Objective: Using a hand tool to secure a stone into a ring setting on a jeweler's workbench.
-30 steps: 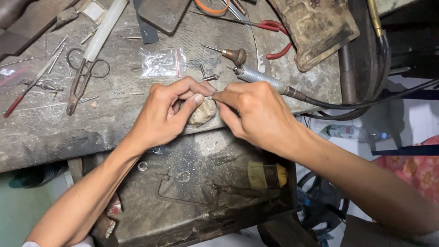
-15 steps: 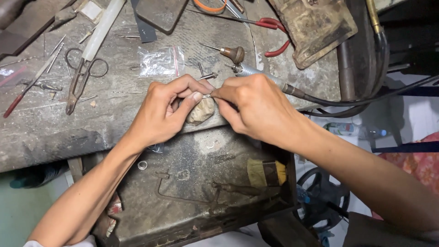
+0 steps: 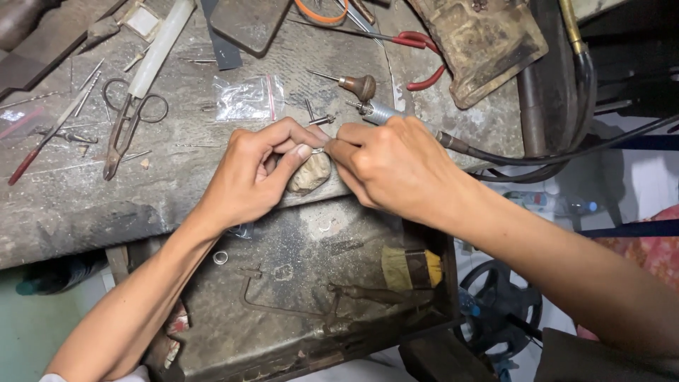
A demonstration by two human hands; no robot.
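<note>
Looked like a small jeweller's or metalworker's workshop. Evidence sat around the worn, scarred grey workbench (image 3: 85, 205): a dusty metal catch tray (image 3: 297, 283) hung under its front edge, a wooden-handled graver (image 3: 357, 85) and red-handled pliers (image 3: 417, 49) lay at its back, dark steel shears (image 3: 127, 124) and thin needle files (image 3: 49, 131) at its left, and a flex-shaft rotary handpiece with black cable (image 3: 495, 152) ran off its right side.

One package shows: a small clear plastic bag (image 3: 247, 97) with a red strip. It lies flat just beyond my left hand (image 3: 258, 173).
</note>
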